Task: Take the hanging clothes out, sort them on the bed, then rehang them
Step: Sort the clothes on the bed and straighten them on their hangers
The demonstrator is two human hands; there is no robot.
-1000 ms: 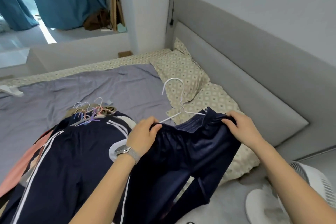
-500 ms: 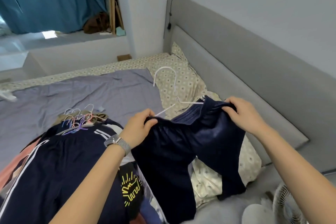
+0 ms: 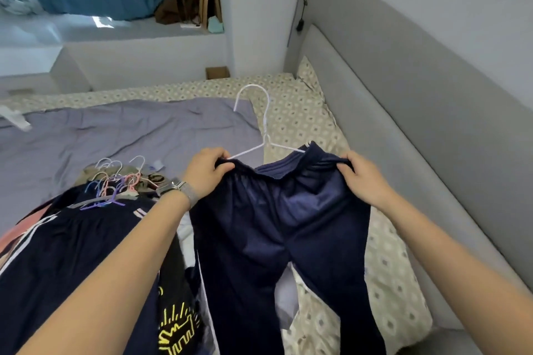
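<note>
Both hands up over the bed (image 3: 121, 135), near its headboard edge. Left hand (image 3: 206, 171) with fingers curled tight on one end of the waistband of the navy trousers (image 3: 277, 225), together with an arm of the white hanger (image 3: 261, 124). Right hand (image 3: 362, 179) pinching the other end of the waistband. Trouser legs hanging down over the patterned pillow (image 3: 383, 277). Beside them, toward the middle of the bed, a pile of dark clothes (image 3: 66, 253) with a bunch of coloured hangers (image 3: 115, 181) on top.

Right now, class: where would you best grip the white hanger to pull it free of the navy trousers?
Grip the white hanger on its bare neck below the hook, coming from above: its arms slope down into the navy trousers waistband, which both hands hold.
</note>
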